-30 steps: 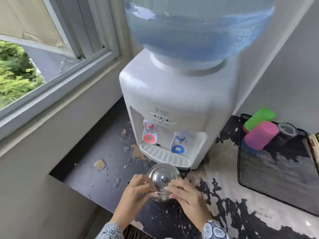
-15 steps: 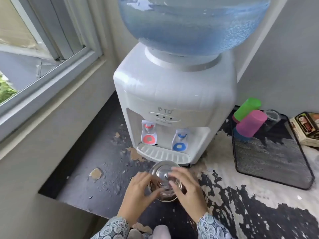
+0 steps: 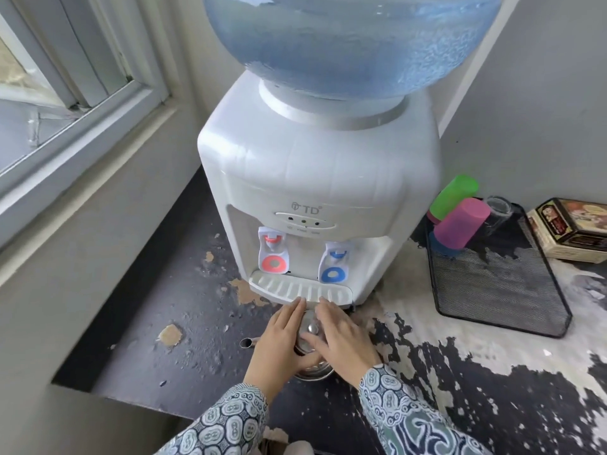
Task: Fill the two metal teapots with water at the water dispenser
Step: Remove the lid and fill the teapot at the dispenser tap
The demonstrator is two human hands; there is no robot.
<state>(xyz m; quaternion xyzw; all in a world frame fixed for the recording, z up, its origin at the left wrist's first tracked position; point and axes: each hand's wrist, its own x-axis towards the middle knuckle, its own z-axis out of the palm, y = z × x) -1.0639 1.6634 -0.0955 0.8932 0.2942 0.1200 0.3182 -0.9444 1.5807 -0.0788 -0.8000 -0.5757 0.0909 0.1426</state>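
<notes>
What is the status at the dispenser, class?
Both hands, left and right, flat on the teapot. Teapot on counter before drip tray, not under a tap. Nothing blocking.

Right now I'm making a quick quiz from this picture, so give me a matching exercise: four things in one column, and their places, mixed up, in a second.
Things:
1. teapot
2. pink cup
3. red tap
4. water bottle

Places:
A. on top of the dispenser
B. in the black mesh tray
C. under both hands, in front of the drip tray
D. to the left of the blue tap

Pairs: 1-C, 2-B, 3-D, 4-A
</notes>
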